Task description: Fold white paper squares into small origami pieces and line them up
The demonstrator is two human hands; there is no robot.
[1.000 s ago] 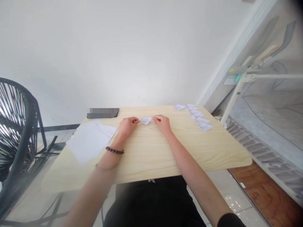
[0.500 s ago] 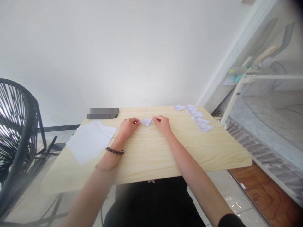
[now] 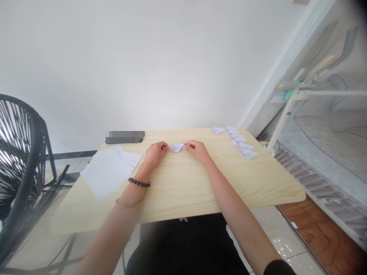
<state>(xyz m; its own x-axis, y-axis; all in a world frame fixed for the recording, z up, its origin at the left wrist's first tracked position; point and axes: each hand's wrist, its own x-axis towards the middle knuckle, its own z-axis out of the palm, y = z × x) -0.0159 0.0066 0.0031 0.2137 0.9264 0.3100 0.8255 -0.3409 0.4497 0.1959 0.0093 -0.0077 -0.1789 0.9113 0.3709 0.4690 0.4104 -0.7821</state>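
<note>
A small folded white paper boat point(image 3: 176, 148) is held between my two hands, just above or on the light wooden table point(image 3: 183, 183); which of the two I cannot tell. My left hand point(image 3: 156, 153), with a dark bead bracelet on its wrist, pinches the boat's left tip. At the opposite tip, the thumb and fingers of my right hand point(image 3: 197, 149) are closed on the paper. Several similar paper boats point(image 3: 241, 146) form a slanting row at the table's far right, with one more boat point(image 3: 217, 130) beside the row.
White paper sheets point(image 3: 109, 172) lie overlapping on the table's left side. Behind them, a dark flat object point(image 3: 124, 138) is partly blurred out. A black woven chair point(image 3: 31, 145) stands at left, a white metal frame point(image 3: 283, 118) at right. The wall point(image 3: 172, 68) borders the far edge.
The paper boat looks slightly wider between my hands, its left tip a little further left. My hands have barely shifted. The sheets and the row of boats stay as they were.
</note>
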